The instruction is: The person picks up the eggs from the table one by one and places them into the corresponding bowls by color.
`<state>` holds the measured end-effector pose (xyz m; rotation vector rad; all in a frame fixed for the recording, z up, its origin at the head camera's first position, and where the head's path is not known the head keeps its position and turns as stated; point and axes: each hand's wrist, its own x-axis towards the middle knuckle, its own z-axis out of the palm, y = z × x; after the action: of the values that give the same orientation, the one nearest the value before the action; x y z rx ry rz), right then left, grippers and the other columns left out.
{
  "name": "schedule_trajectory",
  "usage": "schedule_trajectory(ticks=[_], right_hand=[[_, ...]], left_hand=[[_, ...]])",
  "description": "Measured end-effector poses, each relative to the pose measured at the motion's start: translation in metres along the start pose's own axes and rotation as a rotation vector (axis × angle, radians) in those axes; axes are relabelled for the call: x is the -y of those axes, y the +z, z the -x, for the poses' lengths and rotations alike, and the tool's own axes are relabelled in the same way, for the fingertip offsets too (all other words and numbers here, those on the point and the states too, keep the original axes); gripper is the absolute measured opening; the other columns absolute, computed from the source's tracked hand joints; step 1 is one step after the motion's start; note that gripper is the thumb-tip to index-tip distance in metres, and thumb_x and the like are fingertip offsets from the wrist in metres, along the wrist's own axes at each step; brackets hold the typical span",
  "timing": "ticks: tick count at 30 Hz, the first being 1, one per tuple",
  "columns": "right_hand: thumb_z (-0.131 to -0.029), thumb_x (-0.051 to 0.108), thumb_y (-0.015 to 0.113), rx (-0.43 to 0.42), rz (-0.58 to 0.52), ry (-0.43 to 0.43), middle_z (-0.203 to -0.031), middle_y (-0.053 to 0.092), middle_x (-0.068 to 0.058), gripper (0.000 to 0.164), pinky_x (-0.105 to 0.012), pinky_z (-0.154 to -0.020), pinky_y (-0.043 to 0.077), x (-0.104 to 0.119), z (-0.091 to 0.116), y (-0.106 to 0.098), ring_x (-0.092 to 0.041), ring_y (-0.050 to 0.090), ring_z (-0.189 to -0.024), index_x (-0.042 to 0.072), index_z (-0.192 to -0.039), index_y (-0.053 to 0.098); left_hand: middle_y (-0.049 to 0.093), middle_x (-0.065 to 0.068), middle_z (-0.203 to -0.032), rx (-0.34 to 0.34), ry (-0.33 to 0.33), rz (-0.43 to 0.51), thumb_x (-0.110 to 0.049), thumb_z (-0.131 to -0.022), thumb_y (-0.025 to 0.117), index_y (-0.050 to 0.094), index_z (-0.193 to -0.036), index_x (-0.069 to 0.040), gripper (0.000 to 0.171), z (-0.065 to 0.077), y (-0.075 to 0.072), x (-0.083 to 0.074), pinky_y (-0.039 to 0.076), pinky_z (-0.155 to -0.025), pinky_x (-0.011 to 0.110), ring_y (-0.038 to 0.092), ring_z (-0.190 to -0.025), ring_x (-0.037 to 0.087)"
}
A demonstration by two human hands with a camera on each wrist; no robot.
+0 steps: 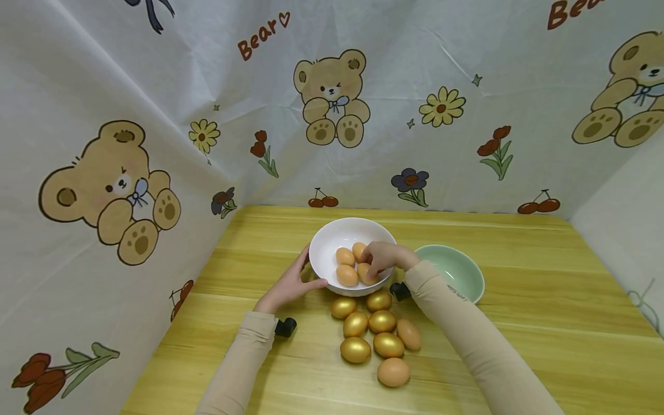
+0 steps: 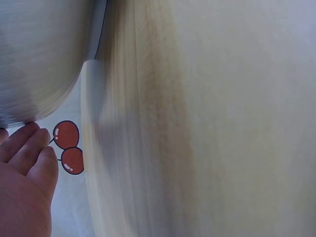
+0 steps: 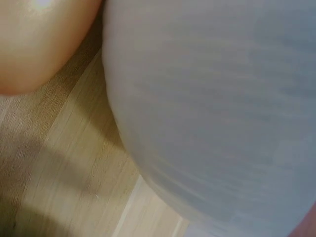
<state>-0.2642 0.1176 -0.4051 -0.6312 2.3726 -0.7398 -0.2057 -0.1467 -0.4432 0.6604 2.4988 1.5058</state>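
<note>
A white bowl (image 1: 325, 262) with several brown eggs (image 1: 346, 275) inside stands in the middle of the wooden table. At its left side my left hand (image 1: 290, 286) rests against the outer wall, thumb stretched along the near side. The left wrist view has the fingertips (image 2: 32, 129) touching the bowl (image 2: 44, 59) low on its wall. Reaching over the right rim, my right hand (image 1: 382, 255) has its curled fingers on a brown egg (image 1: 367, 275) in the bowl, partly covering it. The right wrist view is mostly filled by the bowl's outer wall (image 3: 197, 108).
Several golden eggs (image 1: 355, 324) lie on the table (image 1: 207, 323) in front of the bowl. Two brown eggs, one nearer (image 1: 393, 372) and one beside the golden ones (image 1: 409, 334), lie there too. A green bowl (image 1: 456, 271) stands right, partly behind the right sleeve (image 1: 467, 334).
</note>
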Motion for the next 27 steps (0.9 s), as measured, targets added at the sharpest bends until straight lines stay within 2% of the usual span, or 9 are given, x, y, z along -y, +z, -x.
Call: schedule_trajectory(ticks=[6,19,27], right_hand=[[-0.069,0.001,0.071,-0.008,-0.01,0.007,-0.092,0.061,-0.011,0.044,-0.022,-0.066,0.046,0.0,0.0,0.0,-0.015,0.052,-0.074,-0.007,-0.111,0.06],[-0.07,0.003,0.074,-0.066,-0.016,-0.042,-0.098,0.064,-0.015,0.04,-0.029,-0.079,0.046,0.001,0.006,-0.002,-0.018,0.055,-0.085,-0.008,-0.107,0.063],[-0.07,0.002,0.073,-0.106,-0.059,-0.075,-0.104,0.063,-0.019,0.043,-0.032,-0.084,0.046,0.002,0.014,-0.005,-0.025,0.057,-0.093,-0.011,-0.109,0.061]], left_hand=[[0.015,0.011,-0.152,0.004,-0.011,-0.002,-0.029,-0.081,0.073,0.007,-0.15,-0.01,0.097,0.0,-0.001,-0.001,0.022,-0.105,0.05,0.022,-0.134,0.029],[0.015,0.01,-0.152,0.014,-0.038,0.001,-0.029,-0.081,0.073,0.007,-0.15,-0.012,0.097,0.001,-0.001,-0.003,0.023,-0.105,0.05,0.021,-0.135,0.03],[0.014,0.01,-0.152,0.011,-0.042,-0.001,-0.028,-0.081,0.073,0.007,-0.15,-0.011,0.097,0.002,-0.001,-0.004,0.023,-0.105,0.05,0.021,-0.135,0.03]])
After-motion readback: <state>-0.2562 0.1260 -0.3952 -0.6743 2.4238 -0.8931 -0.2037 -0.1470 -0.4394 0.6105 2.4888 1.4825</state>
